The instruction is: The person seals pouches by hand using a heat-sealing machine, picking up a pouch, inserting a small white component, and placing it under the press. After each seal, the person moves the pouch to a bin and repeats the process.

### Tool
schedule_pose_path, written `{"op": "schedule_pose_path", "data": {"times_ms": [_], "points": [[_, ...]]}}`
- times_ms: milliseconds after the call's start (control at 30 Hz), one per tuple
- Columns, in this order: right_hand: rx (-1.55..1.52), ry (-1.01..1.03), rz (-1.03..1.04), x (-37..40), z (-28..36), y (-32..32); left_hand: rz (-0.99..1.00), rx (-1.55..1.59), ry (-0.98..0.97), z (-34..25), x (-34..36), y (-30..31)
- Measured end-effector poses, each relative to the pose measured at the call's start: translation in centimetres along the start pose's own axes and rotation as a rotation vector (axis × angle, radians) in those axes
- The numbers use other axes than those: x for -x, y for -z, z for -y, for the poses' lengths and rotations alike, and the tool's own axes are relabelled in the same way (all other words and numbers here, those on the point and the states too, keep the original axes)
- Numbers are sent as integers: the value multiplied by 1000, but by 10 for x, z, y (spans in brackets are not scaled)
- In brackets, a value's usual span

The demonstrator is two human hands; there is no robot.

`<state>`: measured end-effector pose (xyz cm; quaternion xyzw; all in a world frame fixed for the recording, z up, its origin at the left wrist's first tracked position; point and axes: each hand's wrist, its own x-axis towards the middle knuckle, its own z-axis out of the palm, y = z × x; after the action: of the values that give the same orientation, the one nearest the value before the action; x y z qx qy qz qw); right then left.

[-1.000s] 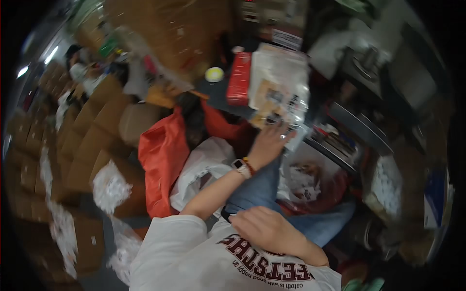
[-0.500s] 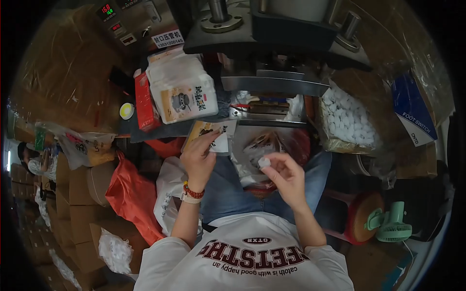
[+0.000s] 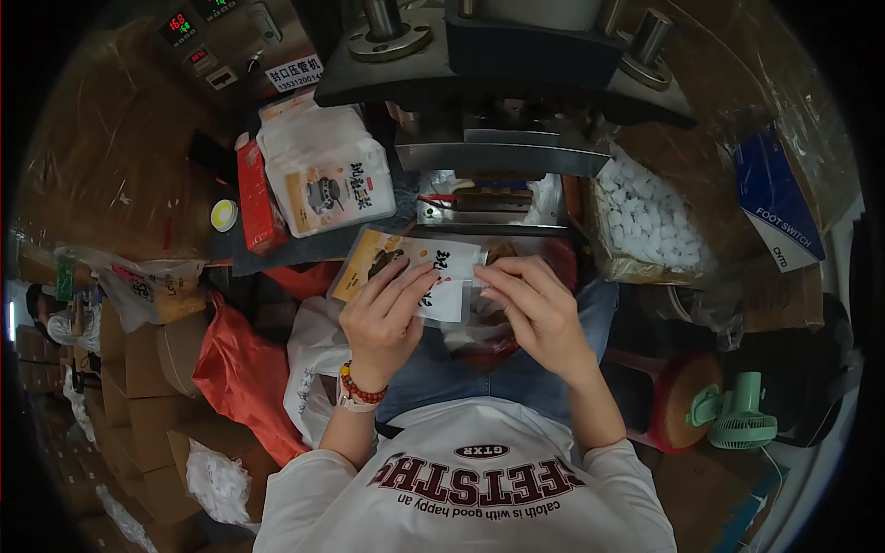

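Observation:
My left hand [image 3: 385, 309] holds a flat printed pouch [image 3: 412, 265] with a yellow and white face, fingers spread over its middle. My right hand [image 3: 527, 301] pinches the pouch's open right end at its edge. A small white piece seen earlier in the right fingers is hidden now. Both hands are above my lap, just in front of the metal sealing machine [image 3: 502, 83].
A stack of the same pouches [image 3: 323, 180] and a red box [image 3: 254, 195] lie on the shelf to the left. A box of small white pieces [image 3: 645, 221] stands on the right. A blue foot-switch box [image 3: 776, 207], a green fan [image 3: 737, 415], orange bag [image 3: 244, 364] and cartons surround me.
My head turned from the left side to the machine. My left hand took a pouch from the stack and brought it to my lap; my right hand rose with a white piece to its mouth.

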<state>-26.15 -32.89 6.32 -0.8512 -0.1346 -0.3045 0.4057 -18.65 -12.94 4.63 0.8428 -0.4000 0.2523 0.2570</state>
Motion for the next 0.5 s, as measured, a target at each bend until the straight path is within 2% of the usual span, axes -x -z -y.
{"op": "schedule_pose_path", "data": {"times_ms": [100,167,233,300,333,400,467,500], "points": [[-43,-4,61,1,-5,5,26,10,-45,-3,-2,4],[120,79,212,1,-1,17,85,26,-48,-7,-2,7],[173,86,236,5,2,17,140,39,-61,-10,-2,5],[231,94,258,9,-1,14,277,307,97,-15,-1,-3],[154,43,234,15,-11,8,279,311,90,-13,3,-11],[83,-11,209,26,-26,1,532,650,377,-7,18,-38],[-261,-414,178,31,-38,-1,549,735,392,-8,26,-57],[-257,-413,176,31,-39,2,570,814,411,-8,27,-63]]}}
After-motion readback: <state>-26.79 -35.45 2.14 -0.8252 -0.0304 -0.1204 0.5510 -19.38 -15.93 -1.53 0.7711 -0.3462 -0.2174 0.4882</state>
